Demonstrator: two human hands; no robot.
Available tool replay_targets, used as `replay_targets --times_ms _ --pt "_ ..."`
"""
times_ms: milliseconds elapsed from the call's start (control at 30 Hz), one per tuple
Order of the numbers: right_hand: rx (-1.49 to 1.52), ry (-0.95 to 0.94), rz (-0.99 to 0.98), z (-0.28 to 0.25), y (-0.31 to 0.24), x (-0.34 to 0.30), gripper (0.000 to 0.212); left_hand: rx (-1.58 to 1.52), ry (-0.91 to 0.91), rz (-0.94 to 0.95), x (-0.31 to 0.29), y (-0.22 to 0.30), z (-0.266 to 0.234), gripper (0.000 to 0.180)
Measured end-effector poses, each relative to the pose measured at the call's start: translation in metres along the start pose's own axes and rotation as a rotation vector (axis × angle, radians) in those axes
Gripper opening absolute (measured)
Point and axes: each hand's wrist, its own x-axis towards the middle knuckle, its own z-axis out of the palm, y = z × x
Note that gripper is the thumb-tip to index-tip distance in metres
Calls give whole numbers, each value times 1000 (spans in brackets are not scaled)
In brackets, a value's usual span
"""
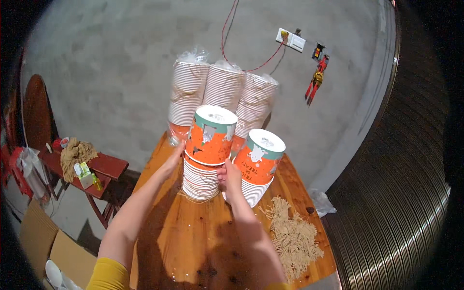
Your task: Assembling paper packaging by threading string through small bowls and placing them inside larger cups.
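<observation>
Upside down on the wooden table (164, 217), a nested stack of orange and green paper buckets (210, 142) stands between my hands, with strands of string around its lower rims. My left hand (174, 157) presses against its left side, the fingers partly hidden behind it. My right hand (230, 178) grips its right side, fingers curled just below the top bucket's rim. Close by on the right is a second upturned stack of the same buckets (258, 157).
Behind stand three taller, plastic-wrapped bucket stacks (187, 89) by the grey wall. Loose tan strings (295, 237) lie at the table's right. A red bench (106, 164) with more string and an open cardboard box (67, 256) are at left. Red-handled pliers (316, 82) hang on the wall.
</observation>
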Motion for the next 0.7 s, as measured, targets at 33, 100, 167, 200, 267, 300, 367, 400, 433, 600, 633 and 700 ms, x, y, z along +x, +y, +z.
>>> replay_targets --times_ms 33,100,167,200,267,300,367,400,433,600,633,700 --pt "-162 38 -75 -8 8 3 36 -16 -14 -60 3 4 4 81" --pt "-526 131 -239 -10 30 6 43 -46 23 -73 6 5 8 82" --pt "-744 190 -331 -2 29 -4 57 -137 8 -50 9 -1 13 84" --pt "-867 192 -359 9 32 -14 62 -217 -87 -82 17 -16 0 87" --pt "-840 72 -317 19 43 -21 78 -236 -63 -50 32 -52 -26 86" --pt "-735 55 -421 9 58 -8 80 -269 -73 -11 39 -59 -21 85" --pt "-564 51 -471 -16 77 4 85 -276 -38 -74 23 -34 20 84" --pt "-563 25 -446 -14 76 -1 85 -261 52 -123 5 -17 24 83" --pt "-562 -1 -420 -10 70 -10 85 -338 62 -108 -5 -10 26 81" --pt "-565 -125 -350 12 78 -68 86 -294 51 48 -52 -29 -18 75" --pt "-572 -149 -312 3 78 -86 87 -235 116 -2 -84 8 2 78" --pt "-366 -254 -315 14 64 -116 81 -222 168 63 -110 -15 -39 77"
